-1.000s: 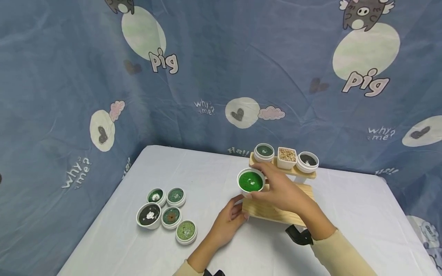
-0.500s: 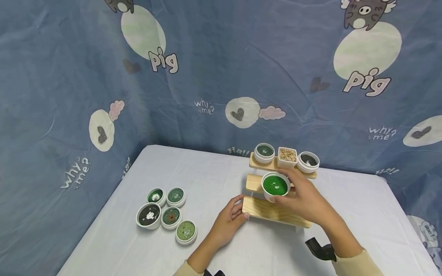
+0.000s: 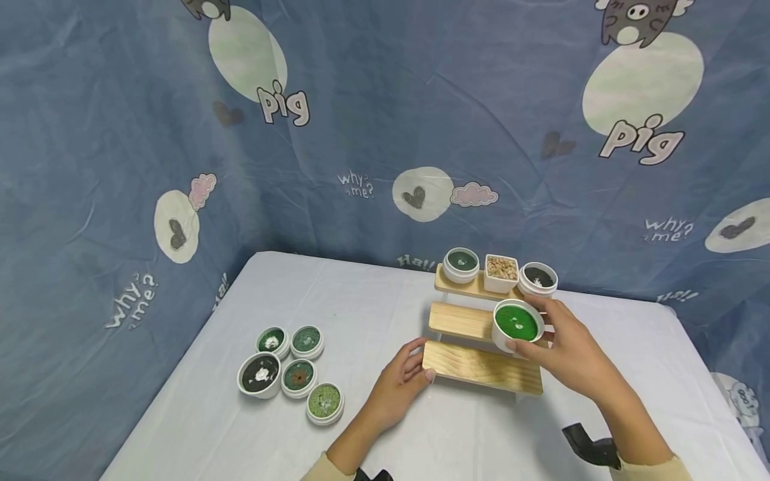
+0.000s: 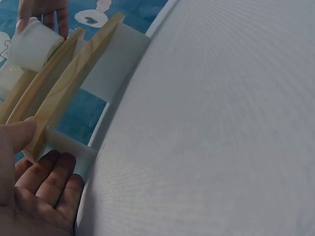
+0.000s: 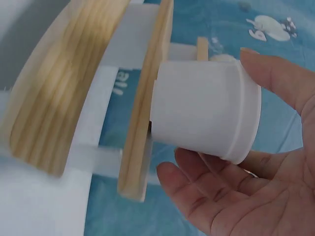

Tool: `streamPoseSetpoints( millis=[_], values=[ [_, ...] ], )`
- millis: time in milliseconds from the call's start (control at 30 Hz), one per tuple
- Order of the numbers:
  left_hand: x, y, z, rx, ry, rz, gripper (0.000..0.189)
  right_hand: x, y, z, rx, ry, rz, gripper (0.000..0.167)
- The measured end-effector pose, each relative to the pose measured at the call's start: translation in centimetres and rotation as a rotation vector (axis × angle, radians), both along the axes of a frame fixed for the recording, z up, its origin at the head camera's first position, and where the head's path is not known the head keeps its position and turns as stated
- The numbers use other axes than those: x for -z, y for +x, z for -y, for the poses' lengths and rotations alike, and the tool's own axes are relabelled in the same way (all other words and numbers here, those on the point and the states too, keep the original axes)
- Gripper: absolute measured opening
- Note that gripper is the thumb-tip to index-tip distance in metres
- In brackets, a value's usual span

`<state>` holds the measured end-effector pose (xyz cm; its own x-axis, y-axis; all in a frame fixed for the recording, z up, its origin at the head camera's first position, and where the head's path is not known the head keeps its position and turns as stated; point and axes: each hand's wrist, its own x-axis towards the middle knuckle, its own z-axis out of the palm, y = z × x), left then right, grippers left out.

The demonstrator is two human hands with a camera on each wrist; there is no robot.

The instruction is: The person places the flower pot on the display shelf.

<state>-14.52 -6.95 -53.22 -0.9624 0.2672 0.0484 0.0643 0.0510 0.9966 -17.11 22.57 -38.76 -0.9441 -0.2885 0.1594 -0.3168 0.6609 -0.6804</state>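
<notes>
A three-tier wooden display stand (image 3: 481, 367) with pale supports stands right of the middle of the table. My left hand (image 3: 394, 391) grips the left end of its lowest shelf, thumb on the wood and fingers underneath, as the left wrist view shows. Between thumb and fingers, my right hand (image 3: 565, 344) holds a white cup (image 3: 516, 326) with a bright green filling. In the right wrist view the cup (image 5: 202, 105) has its base right at the middle shelf (image 5: 142, 113), near that shelf's right end. The cup is upright in the head view.
On the top shelf sit a round pot with green filling (image 3: 461, 265), a square cup of brown crumbs (image 3: 501, 272) and a dark-filled pot (image 3: 538, 277). Several white pots, including a larger dark-filled cup (image 3: 259, 375), stand left on the white table (image 3: 337, 294). A blue printed cloth hangs behind.
My right hand has carried the green-filled cup rightward, from the stand's left side to the right end of the middle shelf. My left hand has stayed on the lowest shelf.
</notes>
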Motion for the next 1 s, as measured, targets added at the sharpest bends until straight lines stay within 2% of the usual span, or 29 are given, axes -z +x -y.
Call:
streamPoseSetpoints(
  millis=[500, 1000],
  values=[
    [0.0, 0.0, 0.0, -0.005, 0.014, 0.005, 0.063, 0.0, 0.5, -1.7, 0.129, 0.021, 0.073, 0.089],
    [0.1, -0.1, -0.1, 0.002, 0.022, -0.002, 0.063, 0.1, 0.7, -1.8, 0.16, 0.024, 0.078, 0.094]
  ],
)
